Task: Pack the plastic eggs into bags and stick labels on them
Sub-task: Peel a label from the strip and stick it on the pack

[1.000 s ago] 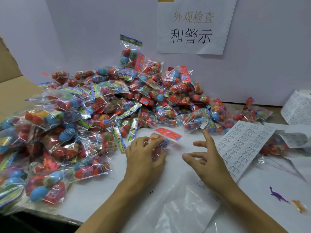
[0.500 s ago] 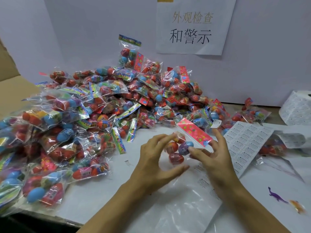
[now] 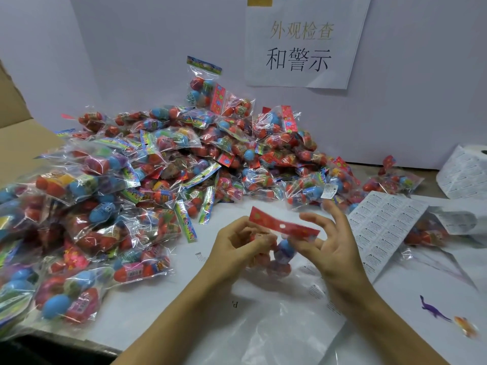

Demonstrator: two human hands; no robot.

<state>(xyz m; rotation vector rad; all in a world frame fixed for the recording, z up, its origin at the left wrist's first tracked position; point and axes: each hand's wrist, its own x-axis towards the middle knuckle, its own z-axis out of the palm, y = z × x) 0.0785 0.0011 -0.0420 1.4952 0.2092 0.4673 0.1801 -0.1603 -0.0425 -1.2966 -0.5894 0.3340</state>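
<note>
A clear bag of plastic eggs point(image 3: 280, 255) with a red header card hangs just above the white table between both hands. My left hand point(image 3: 237, 248) grips its left side, fingers curled round the eggs. My right hand point(image 3: 330, 248) pinches the right side below the card, its other fingers spread. A small white label point(image 3: 329, 191) sticks to the raised tip of a right-hand finger. The sheet of white labels point(image 3: 379, 227) lies just to the right.
A big pile of packed egg bags point(image 3: 158, 180) covers the left and back of the table. Empty clear bags point(image 3: 263, 335) lie at the front. A label roll point(image 3: 466, 172) sits far right, two small toy dinosaurs point(image 3: 445, 317) front right, a cardboard box point(image 3: 15, 143) at left.
The bag lay on the table under my left hand a second ago. Both hands have since lifted it and turned it, and the right hand came in with the label on its fingertip.
</note>
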